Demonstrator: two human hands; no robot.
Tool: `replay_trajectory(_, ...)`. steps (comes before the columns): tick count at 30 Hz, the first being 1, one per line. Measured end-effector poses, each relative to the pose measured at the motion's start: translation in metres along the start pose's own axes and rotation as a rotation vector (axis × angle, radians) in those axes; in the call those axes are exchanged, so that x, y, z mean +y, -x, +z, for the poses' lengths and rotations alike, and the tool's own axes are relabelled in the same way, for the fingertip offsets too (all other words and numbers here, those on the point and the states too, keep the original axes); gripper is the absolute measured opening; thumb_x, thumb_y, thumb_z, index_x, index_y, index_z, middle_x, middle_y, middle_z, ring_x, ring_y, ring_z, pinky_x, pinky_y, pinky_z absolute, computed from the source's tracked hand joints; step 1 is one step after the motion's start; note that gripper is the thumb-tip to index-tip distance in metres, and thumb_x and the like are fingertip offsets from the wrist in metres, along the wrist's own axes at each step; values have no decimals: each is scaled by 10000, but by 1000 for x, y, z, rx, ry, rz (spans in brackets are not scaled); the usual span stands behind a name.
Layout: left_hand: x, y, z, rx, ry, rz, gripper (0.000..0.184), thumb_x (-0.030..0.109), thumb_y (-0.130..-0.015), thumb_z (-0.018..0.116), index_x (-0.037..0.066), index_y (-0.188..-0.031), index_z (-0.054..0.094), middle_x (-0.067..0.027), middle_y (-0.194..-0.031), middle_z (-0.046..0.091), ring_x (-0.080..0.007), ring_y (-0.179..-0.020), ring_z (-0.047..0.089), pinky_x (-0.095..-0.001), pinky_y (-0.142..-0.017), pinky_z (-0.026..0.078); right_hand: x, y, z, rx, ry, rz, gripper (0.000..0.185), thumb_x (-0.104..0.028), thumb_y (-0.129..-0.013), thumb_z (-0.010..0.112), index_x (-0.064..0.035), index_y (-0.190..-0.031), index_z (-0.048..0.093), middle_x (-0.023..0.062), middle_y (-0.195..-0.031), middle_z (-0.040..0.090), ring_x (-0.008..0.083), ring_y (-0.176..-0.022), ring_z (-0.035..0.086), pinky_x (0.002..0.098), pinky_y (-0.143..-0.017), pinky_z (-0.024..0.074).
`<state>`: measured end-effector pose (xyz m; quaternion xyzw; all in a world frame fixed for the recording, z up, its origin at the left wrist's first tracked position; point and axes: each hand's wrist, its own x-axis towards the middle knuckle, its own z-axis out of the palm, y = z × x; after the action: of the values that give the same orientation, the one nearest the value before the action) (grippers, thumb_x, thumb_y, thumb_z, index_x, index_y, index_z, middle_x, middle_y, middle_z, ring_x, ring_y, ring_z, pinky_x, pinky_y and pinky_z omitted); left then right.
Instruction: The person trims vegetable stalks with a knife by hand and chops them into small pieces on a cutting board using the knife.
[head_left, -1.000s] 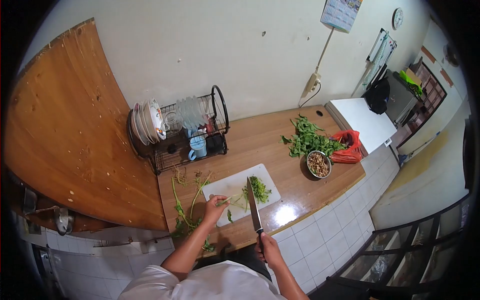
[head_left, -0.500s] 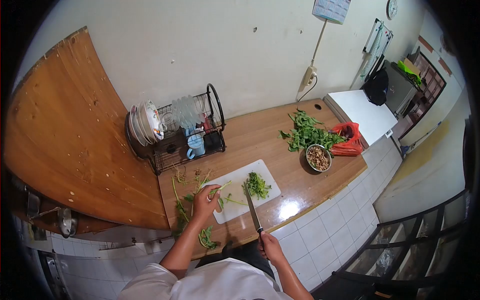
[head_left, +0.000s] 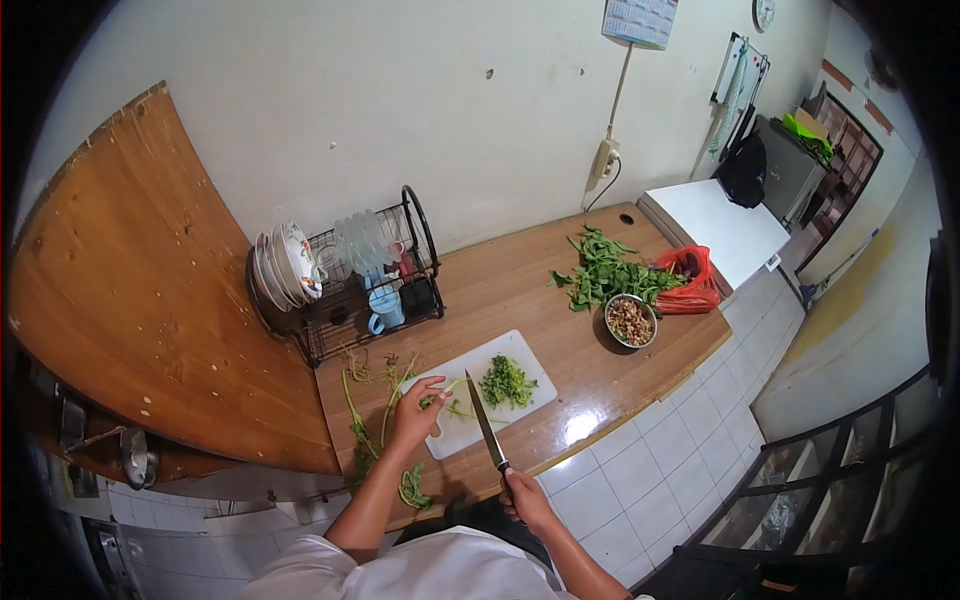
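Left hand (head_left: 414, 408) pinching green stem (head_left: 457, 384) at board's (head_left: 462, 438) 9 o'clock, right hand (head_left: 527, 500) gripping knife (head_left: 486, 422), chopped greens (head_left: 508, 383) at 2 o'clock. Blade tip's near left fingers; if stem slips, could nick them imo.

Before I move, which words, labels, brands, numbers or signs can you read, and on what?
No text is readable.
Wall calendar: print too small to read.
Clock: dial marks too small to read.
Knife and board: no lettering I can make out.
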<state>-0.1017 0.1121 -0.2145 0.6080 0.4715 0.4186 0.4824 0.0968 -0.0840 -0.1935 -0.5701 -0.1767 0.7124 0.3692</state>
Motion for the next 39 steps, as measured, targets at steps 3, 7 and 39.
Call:
replay_trajectory(3, 11, 1, -1, -6, -177, -25, 281, 152, -921, 699, 76, -1189, 659, -93, -950, 758, -146, -890, 714, -285, -760, 519, -1, -2, 5, -14, 9, -18, 347, -448, -1063, 416, -158, -881, 472, -21, -630, 396, 86, -481, 339, 249, -421, 243)
replay_trajectory(7, 33, 7, -3, -13, -388, -123, 235, 235, -877, 757, 55, -1025, 724, -107, -892, 750, -207, -598, 701, -324, -583, 522, -4, -3, 7, -39, 1, -29, 345, -449, -1062, 417, -159, -883, 474, -21, -634, 402, 86, -486, 343, 248, -424, 245)
replay_trajectory(39, 16, 13, -24, -116, 223, -409, 227, 223, -1017, 587, 100, -1162, 710, -15, -954, 682, -74, -767, 570, -235, -677, 469, -13, -1, 16, -156, 30, -80, 328, -446, -1061, 426, -171, -893, 488, -28, -644, 421, 75, -494, 356, 234, -428, 241)
